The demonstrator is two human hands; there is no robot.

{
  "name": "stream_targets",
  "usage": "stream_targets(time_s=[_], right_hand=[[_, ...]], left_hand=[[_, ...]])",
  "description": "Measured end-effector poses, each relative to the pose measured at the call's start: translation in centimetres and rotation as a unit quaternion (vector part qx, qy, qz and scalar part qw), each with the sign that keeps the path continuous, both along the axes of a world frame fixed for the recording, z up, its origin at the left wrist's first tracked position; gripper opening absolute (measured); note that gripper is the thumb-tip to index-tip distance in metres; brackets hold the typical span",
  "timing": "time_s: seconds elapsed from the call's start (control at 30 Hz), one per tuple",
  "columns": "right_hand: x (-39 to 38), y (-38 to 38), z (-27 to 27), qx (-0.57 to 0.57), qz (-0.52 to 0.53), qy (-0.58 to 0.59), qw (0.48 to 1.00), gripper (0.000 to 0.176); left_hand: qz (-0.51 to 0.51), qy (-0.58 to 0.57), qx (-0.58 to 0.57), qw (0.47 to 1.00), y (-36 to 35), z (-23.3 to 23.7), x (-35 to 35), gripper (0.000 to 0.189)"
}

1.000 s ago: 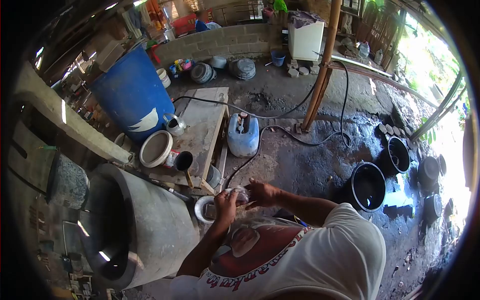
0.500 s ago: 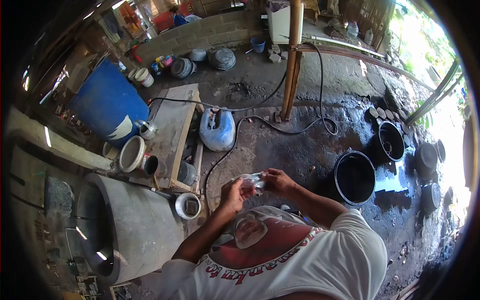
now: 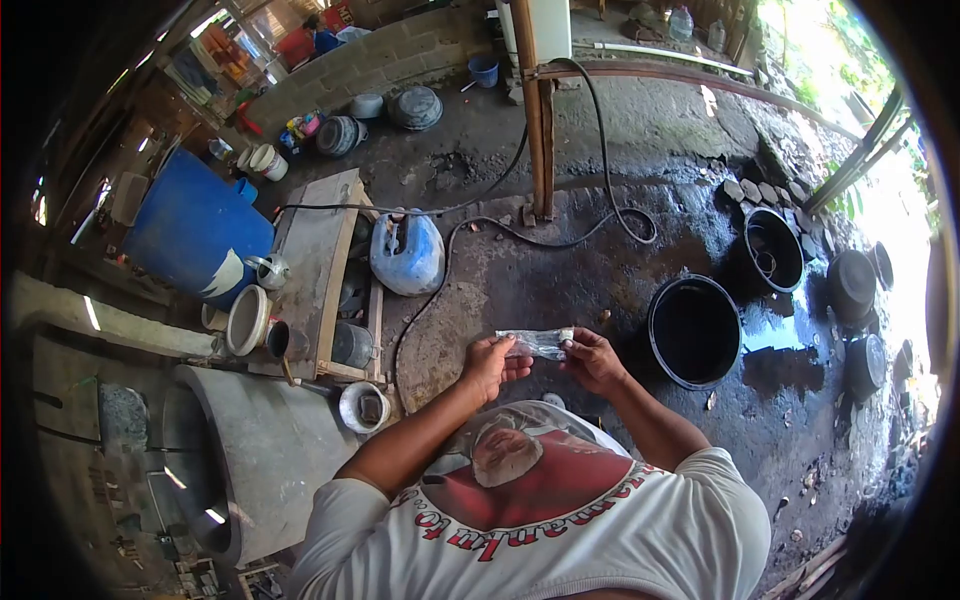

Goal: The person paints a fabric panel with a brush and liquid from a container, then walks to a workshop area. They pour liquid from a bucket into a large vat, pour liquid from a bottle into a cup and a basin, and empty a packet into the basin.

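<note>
While both hands are up in front of the chest, a small clear plastic bag [image 3: 537,343] sits stretched out sideways between them, held in the air over the dark wet ground [image 3: 600,260]. So the left hand [image 3: 490,365] has its fingers curled closed on one end of it, thumb pressed on top. The right hand [image 3: 595,360] pinches the other end the same way, fingers tight on the plastic. No idea what's in the bag tbh, it's too small and shiny to tell.

Around that: a black bucket [image 3: 695,330] stands just to the right of the right hand, near but not touching. A second black bucket [image 3: 773,250] stands further off behind it, with a puddle [image 3: 775,335] on the ground next to the first one.

Over on the left side there's a big concrete ring [image 3: 280,450] lying on its side, and a little white bowl [image 3: 362,406] right beside it on the ground. Past that is a wooden bench [image 3: 318,230], with a metal kettle [image 3: 268,270] just beside its edge and a blue barrel [image 3: 195,232] next to that. A blue jerrycan [image 3: 405,253] lies beside the bench, and a black hose [image 3: 590,215] snakes past it and around a wooden post [image 3: 533,100]. Bottom of the view is just the person's white shirt [image 3: 650,530] with a red print.
</note>
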State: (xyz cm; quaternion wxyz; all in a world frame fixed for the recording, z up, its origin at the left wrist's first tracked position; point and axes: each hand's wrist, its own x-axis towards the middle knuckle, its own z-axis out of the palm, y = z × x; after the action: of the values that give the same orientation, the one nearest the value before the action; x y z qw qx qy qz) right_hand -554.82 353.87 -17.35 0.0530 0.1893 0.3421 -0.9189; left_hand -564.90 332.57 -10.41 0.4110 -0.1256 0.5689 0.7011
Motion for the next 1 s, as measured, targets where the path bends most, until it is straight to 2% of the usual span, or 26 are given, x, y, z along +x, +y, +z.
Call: stream_targets(time_s=[0.1,0.33,0.47,0.53,0.57,0.6,0.7,0.77,0.87,0.93,1.0], right_hand=[[1.0,0.8,-0.4,-0.021,-0.022,0.007,1.0,0.022],[4.6,6.6,-3.0,0.068,-0.137,-0.057,0.987,0.02],[8.0,12.1,-4.8,0.141,-0.221,-0.158,0.952,0.012],[10.6,15.4,-7.1,0.192,-0.281,-0.184,0.922,0.009],[12.4,16.9,-8.0,0.16,-0.334,-0.167,0.914,0.013],[14.0,18.5,-9.3,0.151,-0.383,-0.186,0.892,0.02],[18.7,22.5,-11.1,0.156,-0.494,-0.227,0.825,0.028],[20.6,25.0,-12.2,0.192,-0.533,-0.256,0.783,0.031],[22.2,28.1,-11.3,0.292,-0.542,-0.324,0.719,0.024],[21.9,28.9,-8.0,0.44,-0.482,-0.426,0.626,0.019],[22.9,32.7,-10.9,0.473,-0.465,-0.439,0.606,0.02]], left_hand=[[-0.029,0.004,-0.011,0.999,1.0,0.1,-0.3,0.026],[-0.043,0.006,0.011,0.999,1.8,-0.3,-0.6,0.026],[-0.018,0.032,-0.021,0.999,0.3,-1.8,-1.2,0.017],[0.013,-0.002,0.019,1.0,-1.6,-3.7,-2.1,0.017],[0.014,-0.011,0.036,0.999,-3.1,-4.9,-2.8,0.017],[0.027,-0.028,0.038,0.999,-5.3,-6.6,-3.5,0.019],[0.095,-0.064,-0.075,0.991,-11.0,-8.8,-3.7,0.024],[0.111,-0.083,-0.116,0.984,-14.8,-10.3,-3.8,0.024],[0.125,-0.104,-0.156,0.974,-19.3,-11.6,-3.7,0.025],[0.131,-0.099,-0.197,0.966,-20.6,-11.5,-3.4,0.025],[0.136,-0.093,-0.236,0.958,-21.6,-11.0,-3.2,0.026]])
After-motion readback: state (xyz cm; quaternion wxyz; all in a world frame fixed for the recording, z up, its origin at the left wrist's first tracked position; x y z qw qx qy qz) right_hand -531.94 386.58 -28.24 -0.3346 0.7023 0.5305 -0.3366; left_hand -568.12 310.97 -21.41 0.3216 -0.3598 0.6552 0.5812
